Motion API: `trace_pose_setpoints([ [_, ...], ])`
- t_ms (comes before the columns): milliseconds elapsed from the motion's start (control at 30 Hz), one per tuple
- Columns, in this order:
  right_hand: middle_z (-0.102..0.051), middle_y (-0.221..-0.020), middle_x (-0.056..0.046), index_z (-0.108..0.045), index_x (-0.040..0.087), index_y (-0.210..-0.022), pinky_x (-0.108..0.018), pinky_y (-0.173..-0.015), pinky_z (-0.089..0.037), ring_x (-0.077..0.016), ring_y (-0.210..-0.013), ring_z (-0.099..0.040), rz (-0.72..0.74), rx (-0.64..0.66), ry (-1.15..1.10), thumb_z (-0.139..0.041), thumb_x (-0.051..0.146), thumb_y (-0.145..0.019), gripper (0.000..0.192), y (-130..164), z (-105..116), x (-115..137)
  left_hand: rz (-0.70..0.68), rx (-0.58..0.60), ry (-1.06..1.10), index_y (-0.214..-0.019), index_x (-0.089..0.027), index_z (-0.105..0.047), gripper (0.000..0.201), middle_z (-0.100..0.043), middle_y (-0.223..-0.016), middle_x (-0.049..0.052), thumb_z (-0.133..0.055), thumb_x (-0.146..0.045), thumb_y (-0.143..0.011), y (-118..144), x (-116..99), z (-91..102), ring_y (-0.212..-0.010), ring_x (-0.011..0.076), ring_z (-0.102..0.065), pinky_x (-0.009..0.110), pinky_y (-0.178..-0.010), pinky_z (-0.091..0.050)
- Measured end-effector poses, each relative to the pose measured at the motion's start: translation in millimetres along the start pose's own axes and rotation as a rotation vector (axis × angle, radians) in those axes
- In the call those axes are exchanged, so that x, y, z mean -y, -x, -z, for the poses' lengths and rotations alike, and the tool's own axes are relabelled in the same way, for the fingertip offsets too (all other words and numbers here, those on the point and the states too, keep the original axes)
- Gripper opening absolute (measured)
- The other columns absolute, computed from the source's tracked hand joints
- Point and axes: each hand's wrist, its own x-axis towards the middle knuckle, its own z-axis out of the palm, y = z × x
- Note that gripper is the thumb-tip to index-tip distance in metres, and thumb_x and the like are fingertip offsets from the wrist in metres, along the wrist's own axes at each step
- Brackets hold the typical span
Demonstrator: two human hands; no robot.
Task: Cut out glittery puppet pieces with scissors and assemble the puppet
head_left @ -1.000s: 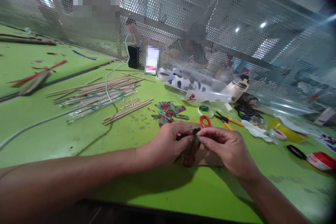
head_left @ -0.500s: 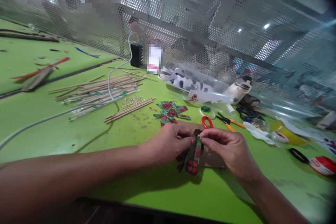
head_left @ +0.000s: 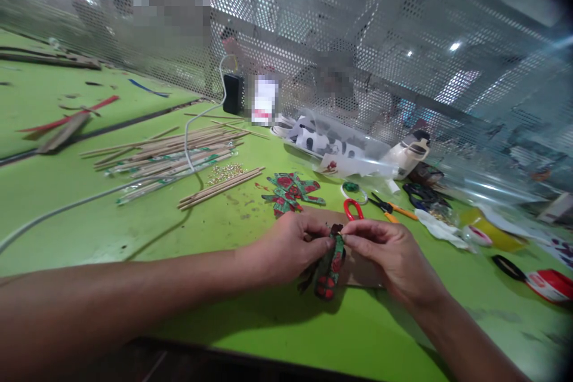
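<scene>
Between my hands hangs a dark green strip (head_left: 335, 262) with red flower-like patterns and a rounded red end at the bottom. My left hand (head_left: 295, 250) pinches its upper part from the left. At the strip's top right, the thumb and forefinger of my right hand (head_left: 387, 250) are pressed together; whatever small bit they hold is too tiny to make out. Under the hands lies a brown board (head_left: 362, 268). Similar green and red patterned pieces (head_left: 293, 190) lie in a heap just beyond my left hand. Red-handled scissors (head_left: 353, 209) rest at the board's far edge.
Thin wooden sticks (head_left: 221, 188), gold beads (head_left: 226, 173) and a white cable (head_left: 185, 143) lie at the left. Orange-handled pliers (head_left: 389, 208), black scissors (head_left: 423, 196) and a yellow tape roll (head_left: 496, 230) are at the right. Behind stand a phone (head_left: 265, 100) and a plastic tray (head_left: 331, 142).
The strip's lower end has swung slightly left and tilted a little. Both hands keep nearly the same place and the same pinch.
</scene>
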Motion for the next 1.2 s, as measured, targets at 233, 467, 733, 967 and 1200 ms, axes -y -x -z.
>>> trace_pose_setpoints([
  [233,-0.075,-0.077,-0.003,-0.083,0.022,-0.081,-0.024,-0.064,-0.045,-0.0134,-0.069,-0.060,-0.041,0.026,-0.002,-0.091,0.036,-0.068,0.021,0,0,3,-0.299,-0.076,-0.304,-0.069,-0.016,-0.065,0.021,-0.058,-0.075,0.002,-0.055,-0.013,-0.088,3,3,-1.3,-0.073,0.0150,-0.055,0.026,-0.067,-0.041],
  [467,-0.066,-0.088,-0.001,-0.081,0.024,-0.078,-0.025,-0.082,-0.046,-0.0153,-0.088,-0.059,0.129,0.113,0.078,-0.083,0.028,-0.078,0.005,0,2,9,-0.309,-0.057,-0.310,-0.065,-0.016,-0.057,0.024,-0.055,-0.072,0.001,-0.054,-0.012,-0.089,2,5,-0.8,-0.071,0.0135,-0.053,0.024,-0.066,-0.040],
  [733,-0.072,-0.100,-0.004,-0.078,0.024,-0.080,-0.031,-0.092,-0.048,-0.0203,-0.103,-0.062,0.191,0.134,0.113,-0.079,0.026,-0.084,0.004,-2,4,5,-0.224,-0.060,-0.205,-0.066,-0.017,-0.060,0.023,-0.058,-0.071,0.002,-0.055,-0.017,-0.089,-1,7,0.1,-0.072,0.0151,-0.054,0.026,-0.067,-0.041],
  [967,-0.072,-0.098,-0.003,-0.078,0.025,-0.084,-0.028,-0.082,-0.051,-0.0182,-0.093,-0.064,0.222,0.120,0.131,-0.077,0.027,-0.085,0.002,-1,3,5,-0.114,-0.060,-0.063,-0.063,-0.018,-0.063,0.025,-0.054,-0.064,0.002,-0.057,-0.022,-0.087,-2,10,-0.9,-0.064,0.0156,-0.049,0.029,-0.060,-0.038],
  [1200,-0.072,-0.093,-0.004,-0.078,0.024,-0.082,-0.027,-0.079,-0.052,-0.0173,-0.086,-0.064,0.202,0.082,0.150,-0.079,0.031,-0.083,0.007,0,-2,5,-0.039,-0.069,0.066,-0.066,-0.016,-0.067,0.020,-0.061,-0.065,0.003,-0.061,-0.023,-0.083,-1,9,-2.9,-0.063,0.0140,-0.052,0.027,-0.060,-0.040],
])
